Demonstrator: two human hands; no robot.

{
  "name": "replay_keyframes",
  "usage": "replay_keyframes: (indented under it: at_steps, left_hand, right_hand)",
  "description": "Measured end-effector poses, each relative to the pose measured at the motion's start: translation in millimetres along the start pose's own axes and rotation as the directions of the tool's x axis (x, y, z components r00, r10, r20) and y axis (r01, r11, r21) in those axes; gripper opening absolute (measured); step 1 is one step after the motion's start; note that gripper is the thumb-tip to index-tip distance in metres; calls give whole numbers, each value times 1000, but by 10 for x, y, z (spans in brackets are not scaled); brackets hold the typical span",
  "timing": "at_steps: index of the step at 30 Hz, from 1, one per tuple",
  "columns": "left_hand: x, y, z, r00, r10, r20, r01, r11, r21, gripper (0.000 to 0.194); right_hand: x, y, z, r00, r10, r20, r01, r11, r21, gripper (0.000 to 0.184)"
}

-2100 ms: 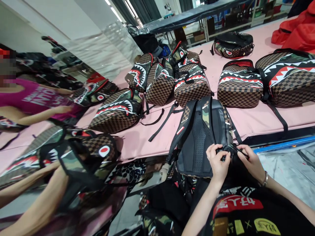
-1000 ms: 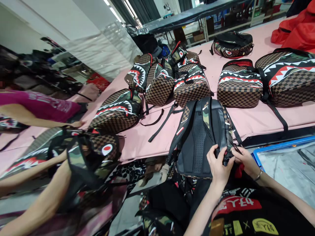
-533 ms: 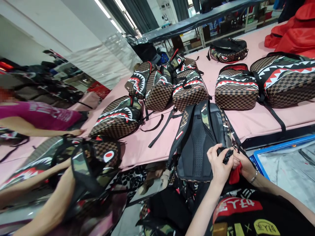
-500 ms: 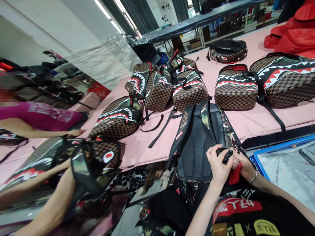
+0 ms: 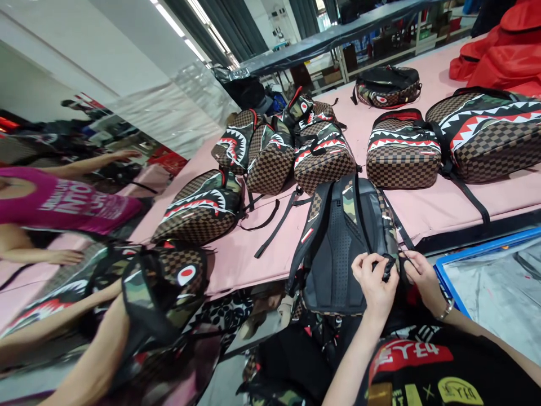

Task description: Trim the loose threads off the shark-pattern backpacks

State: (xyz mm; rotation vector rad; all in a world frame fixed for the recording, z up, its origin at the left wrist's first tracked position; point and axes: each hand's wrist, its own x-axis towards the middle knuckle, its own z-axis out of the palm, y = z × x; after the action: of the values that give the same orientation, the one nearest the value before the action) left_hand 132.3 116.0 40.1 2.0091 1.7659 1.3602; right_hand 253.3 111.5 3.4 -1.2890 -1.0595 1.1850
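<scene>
In front of me a backpack (image 5: pixel 333 259) leans against the table edge, its dark padded back panel and shoulder straps facing me. At its lower right side, my left hand (image 5: pixel 375 282) is closed on a small bunched black piece (image 5: pixel 387 267), perhaps strap or buckle; its exact kind is unclear. Just to the right, my right hand (image 5: pixel 422 277) has thumb and fingers pinched at the end of a black strap (image 5: pixel 400 228) that runs down the bag's side. A small gap separates the two hands.
On the pink table (image 5: pixel 240 265) lie several checkered shark-mouth backpacks (image 5: pixel 403 149). Red bags (image 5: pixel 499 62) are heaped at far right. A blue-rimmed bin (image 5: pixel 448 265) stands by my right arm. At left, a co-worker's arms (image 5: pixel 97 349) handle another backpack (image 5: pixel 181 276); a person in a magenta shirt (image 5: pixel 76 197) is beyond.
My right hand has drawn slightly right, away from my left hand. The red fabric between them has dropped from sight. The person in magenta has shifted their arms.
</scene>
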Motion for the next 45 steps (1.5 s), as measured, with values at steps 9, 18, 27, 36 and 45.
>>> replay_keyframes:
  at_steps: [9, 18, 27, 36, 45]
  left_hand:
    - [15, 0, -21, 998, -57, 23, 57, 998, -11, 12]
    - [-9, 19, -13, 997, -68, 25, 68, 998, -5, 11]
    - [-29, 23, 6, 998, -52, 35, 50, 998, 39, 9]
    - [-34, 7, 9, 998, -47, 29, 46, 998, 53, 9]
    - [-13, -17, -43, 993, -109, 37, 112, 991, -79, 6]
  right_hand:
    - [-159, 87, -400, 834, -474, 283, 542, 608, -580, 29]
    - [-78, -34, -414, 784, -488, 384, 590, 392, -706, 30]
    - [-66, -166, -445, 735, -512, 444, 611, 217, -761, 28]
    - [-28, -188, -466, 683, -535, 497, 647, 128, -752, 25]
    - [-30, -291, -433, 804, -514, 300, 580, 565, -587, 20]
